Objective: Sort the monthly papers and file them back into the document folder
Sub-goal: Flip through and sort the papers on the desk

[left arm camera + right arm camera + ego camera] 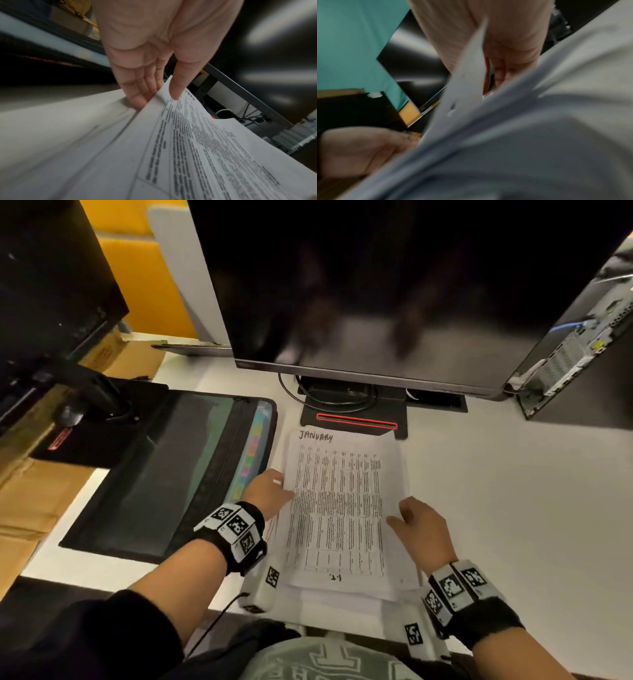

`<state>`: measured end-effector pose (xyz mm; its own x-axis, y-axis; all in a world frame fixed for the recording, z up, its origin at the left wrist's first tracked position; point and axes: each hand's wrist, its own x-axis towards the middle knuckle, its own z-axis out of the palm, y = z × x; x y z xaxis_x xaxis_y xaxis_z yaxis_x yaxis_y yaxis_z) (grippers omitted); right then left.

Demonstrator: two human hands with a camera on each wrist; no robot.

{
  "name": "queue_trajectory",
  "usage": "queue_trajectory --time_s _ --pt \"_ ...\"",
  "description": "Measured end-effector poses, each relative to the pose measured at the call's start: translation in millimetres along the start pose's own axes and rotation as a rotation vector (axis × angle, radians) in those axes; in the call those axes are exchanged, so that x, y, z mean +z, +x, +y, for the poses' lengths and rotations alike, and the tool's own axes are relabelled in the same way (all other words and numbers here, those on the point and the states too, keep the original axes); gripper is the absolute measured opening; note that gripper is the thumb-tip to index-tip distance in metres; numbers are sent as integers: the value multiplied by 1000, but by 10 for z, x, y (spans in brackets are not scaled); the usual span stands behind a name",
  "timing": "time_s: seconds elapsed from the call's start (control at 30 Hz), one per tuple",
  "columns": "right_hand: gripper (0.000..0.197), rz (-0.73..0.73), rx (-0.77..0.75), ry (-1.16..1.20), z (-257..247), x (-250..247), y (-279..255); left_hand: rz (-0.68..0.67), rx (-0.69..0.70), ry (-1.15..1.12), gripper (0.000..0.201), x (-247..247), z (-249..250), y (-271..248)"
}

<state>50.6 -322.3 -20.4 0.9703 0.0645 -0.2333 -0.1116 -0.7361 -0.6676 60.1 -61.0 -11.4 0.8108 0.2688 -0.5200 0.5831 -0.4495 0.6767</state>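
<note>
White printed sheets, a stack of monthly papers (337, 508), lie on the white desk (513, 491) in front of you, just right of the open black document folder (154, 484) and near the monitor stand (356, 419). Your left hand (269, 491) pinches the stack's left edge: thumb (178, 83) on top, fingers (137, 92) pressed together underneath, top sheets lifted. Your right hand (423, 522) holds the right edge; its wrist view is blurred, so you cannot tell how those fingers lie. Top sheet reads "JANUARY", heading at the far end, foot toward you; long axis runs near to far, slightly skewed. Risk, as a judgement: lower sheets sit fanned out of line at the near end, so lifting by the edges could let loose pages slide out and spoil the month order. Square the stack first.
</note>
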Motion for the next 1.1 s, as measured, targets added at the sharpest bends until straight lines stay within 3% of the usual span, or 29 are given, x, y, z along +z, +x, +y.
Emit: queue_trajectory --time_s 0.13,0.27,0.33,0.4,0.47,0.5,0.57,0.63,0.83,0.9,0.97,1.1 --pt "19 -26 -108 -195 21 144 -18 82 61 55 15 63 -22 19" --pt "26 -42 -235 -199 -8 213 -73 224 109 110 6 55 -8 -14" --pt "9 53 -180 -158 -23 207 -76 250 87 69 12 10 -33 -25" --pt "30 102 -24 -114 -8 169 -39 275 60 9 19 -50 -88 -17" --pt "48 27 147 -9 -21 90 17 313 46 -37 24 -116 -149 -21" --pt "50 -13 210 33 -25 52 35 317 36 -58 24 -148 -189 -20" --pt "36 -1 262 99 23 7 87 294 21 -98 20 -224 -252 -22" --pt "14 67 259 89 53 -48 99 265 5 -131 18 -304 -300 -27" --pt "23 276 48 -113 109 -223 -66 168 34 -356 25 -310 -256 -89" --pt "20 289 -1 10 71 -248 -88 103 34 -453 25 -197 -203 -69" --pt "12 202 71 186 70 -219 -43 64 48 -437 24 -58 -127 -18" --pt "17 13 227 564 43 -118 -9 82 71 -291 26 154 9 77"
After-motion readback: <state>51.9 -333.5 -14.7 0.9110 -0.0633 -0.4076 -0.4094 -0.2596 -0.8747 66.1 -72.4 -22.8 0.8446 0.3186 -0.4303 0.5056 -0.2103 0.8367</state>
